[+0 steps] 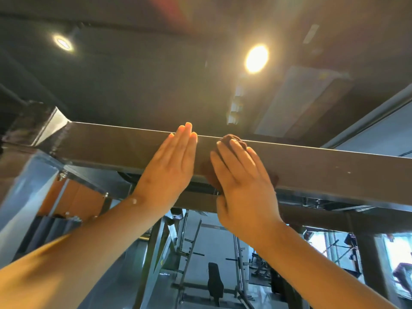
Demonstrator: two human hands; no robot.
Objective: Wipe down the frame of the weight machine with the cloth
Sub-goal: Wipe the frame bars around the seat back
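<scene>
A dark metal crossbeam of the weight machine frame (312,166) runs overhead from left to right. My left hand (171,166) lies flat against its front face with straight fingers reaching the top edge. Just to the right, my right hand (243,181) presses a dark brown cloth (231,139) against the beam with straight fingers. The cloth bulges above my fingertips at the beam's top edge and hangs below its lower edge; most of it is hidden under my hand.
A shiny steel upright and bracket (42,139) join the beam at the left. Two ceiling lamps (256,59) glare above. Below the beam stand a black padded seat (215,284), racks and other gym machines.
</scene>
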